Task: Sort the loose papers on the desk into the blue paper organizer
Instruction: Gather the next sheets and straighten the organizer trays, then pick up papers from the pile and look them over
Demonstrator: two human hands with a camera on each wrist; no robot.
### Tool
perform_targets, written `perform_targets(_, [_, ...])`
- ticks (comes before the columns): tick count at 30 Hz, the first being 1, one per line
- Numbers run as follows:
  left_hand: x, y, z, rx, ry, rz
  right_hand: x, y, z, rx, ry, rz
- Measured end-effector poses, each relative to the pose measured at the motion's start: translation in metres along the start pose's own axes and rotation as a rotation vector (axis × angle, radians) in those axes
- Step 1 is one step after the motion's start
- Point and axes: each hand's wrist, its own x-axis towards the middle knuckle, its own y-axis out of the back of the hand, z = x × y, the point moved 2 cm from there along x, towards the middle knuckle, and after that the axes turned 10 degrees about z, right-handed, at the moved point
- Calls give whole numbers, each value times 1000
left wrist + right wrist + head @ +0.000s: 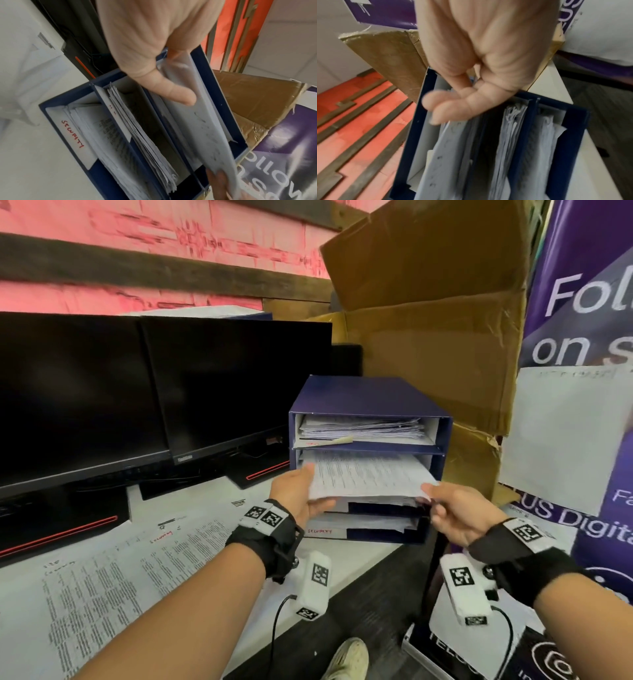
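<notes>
- At the centre of the head view, a sheaf of printed papers (366, 478) was held level, its far edge inside the second slot from the top of the blue paper organizer (371, 398), its near edge sticking out toward the camera.
- The left hand (297, 495) gripped the sheaf's left near corner, thumb on top and fingers curled beneath.
- The right hand (455, 513) pinched the right near corner, thumb on top; in the right wrist view its fingers (447, 106) were blurred but curled around the paper's edge.
- The organizer stood on the white desk (356, 559) at centre right of the frame, with stacked slots open toward the camera.
- The top slot held a thick pile of sheets (363, 426), and the lower slots also held papers.
- A white label with red handwriting (320, 531) sat on the bottom slot's front edge; the writing was too unclear to read with certainty.
- Loose printed sheets (102, 577) lay spread over the desk at lower left.
- Two dark monitors (154, 392) stood side by side across the left half of the frame.
- A large brown cardboard box (438, 320) rose behind and to the right of the organizer.
- A purple banner with white lettering (589, 302) filled the right edge.
</notes>
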Motion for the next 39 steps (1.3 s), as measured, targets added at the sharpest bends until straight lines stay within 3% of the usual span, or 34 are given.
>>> perform_targets(4, [-6,9,5,83,2,-61,-1,-23,-9,383,15,-72])
perform_targets(7, [-4,29,10,209,-20,-25,-3,-43,-8,400,78,-122])
perform_targets(14, [5,90,25,568,-11,117,-19,-87,18,-220,170,-203])
perform_targets(18, [19,135,26,1055,-115,190,-27,-116,29,-514,251,-258])
perform_targets(21, [24,168,23,1370,-129,192,-28,-138,45,-830,330,-375])
perform_targets(24, [19,195,17,1480,-67,131,-31,-160,67,-1204,380,-539])
perform_targets(29, [16,229,15,1463,-21,162,-39,-190,101,-1583,453,-587])
perform_targets(34, [14,255,24,1193,41,339,-43,-202,117,-1613,440,-618])
perform_targets(39, [16,267,20,880,90,421,-41,-203,124,-1564,453,-666])
